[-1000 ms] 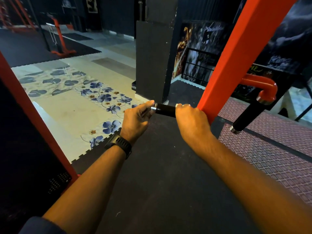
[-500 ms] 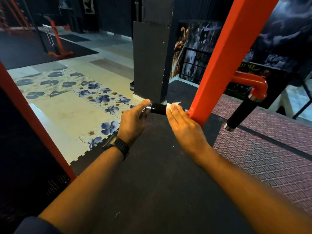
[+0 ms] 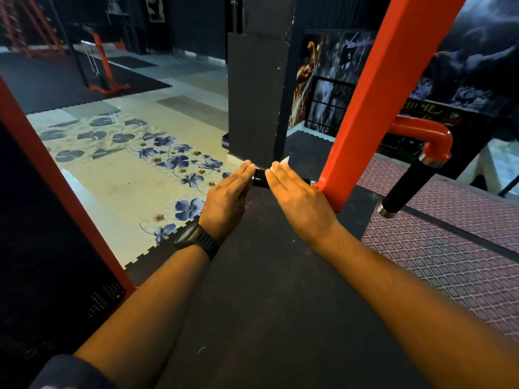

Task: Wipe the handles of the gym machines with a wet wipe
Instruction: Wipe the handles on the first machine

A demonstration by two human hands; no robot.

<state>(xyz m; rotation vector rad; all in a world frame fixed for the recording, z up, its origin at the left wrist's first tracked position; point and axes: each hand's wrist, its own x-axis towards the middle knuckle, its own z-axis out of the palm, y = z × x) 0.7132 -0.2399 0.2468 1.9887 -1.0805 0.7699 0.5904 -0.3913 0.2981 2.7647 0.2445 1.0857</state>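
Near handle [image 3: 260, 181]: I am working on the short black grip jutting left from the foot of the orange post [image 3: 365, 113], just above the black mat [image 3: 266, 304].
Right hand [image 3: 297, 197]: I am laying it flat over the grip, fingers straight and together, pressing the wet wipe [image 3: 283, 163] beneath them. Only a white corner is peeking out past my fingertips.
Left hand [image 3: 227, 196]: I am holding it flat too, fingers straight, tips touching the grip's free end to steady it. A black watch [image 3: 196, 240] is sitting on that wrist.
Doing it well: A flat hand is likely reaching only the top of the bar. I should be curling the wipe right round it, twisting while sliding from post to end cap, underside included.
Risk: The wipe may be bunching or slipping out at the fingertips.
Other handle [image 3: 407, 186]: It is hanging from the orange elbow pipe [image 3: 429, 138] on the post's right side, well apart from both hands. I cannot tell whether it is clean.
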